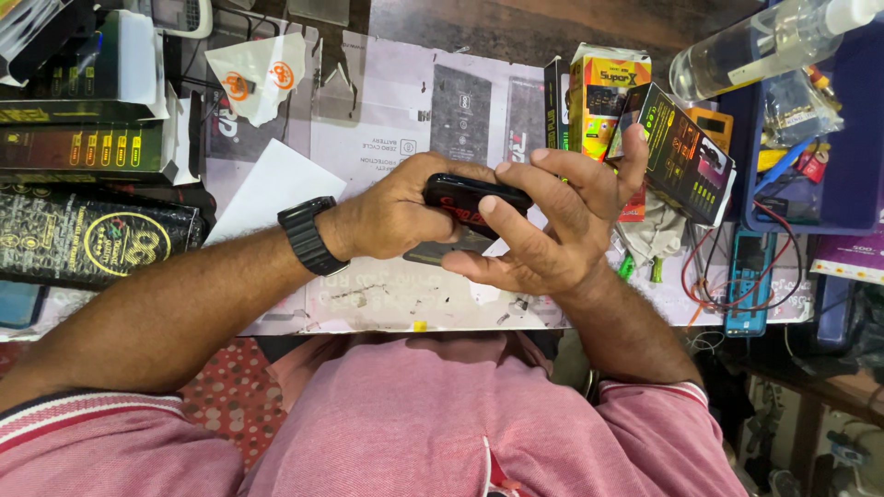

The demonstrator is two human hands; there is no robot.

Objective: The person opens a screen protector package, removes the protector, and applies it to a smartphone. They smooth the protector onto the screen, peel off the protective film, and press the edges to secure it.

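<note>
The left hand (396,216) is closed over the near end of a small black device (474,198) with a glossy casing and red marking, fingers curled over its top and thumb tucked beneath. The right hand (543,225) meets it from the other side: the index finger and thumb pinch the far end, while the remaining fingers stand spread and half open, holding nothing else. The device is thus carried between both hands, lifted clear above the work mat (387,110) at the middle of the bench, directly in front of the person's chest. A dark flat item lies under the hands, mostly hidden; what it is cannot be told. Judged from its size and finish, the device is light, rigid and somewhat slippery, and its casing probably scratches or cracks if dropped; the soundest hold is by the long edges and ends, as at present, not by the broad glossy face. A black wristwatch (308,237) sits on the left wrist. Outward, dark printed boxes (87,147) are stacked to the left, a yellow carton (603,92) and a black product box (686,152) stand just beyond the right hand, and a clear spray bottle (764,41) lies over a blue tray (861,138).
</note>
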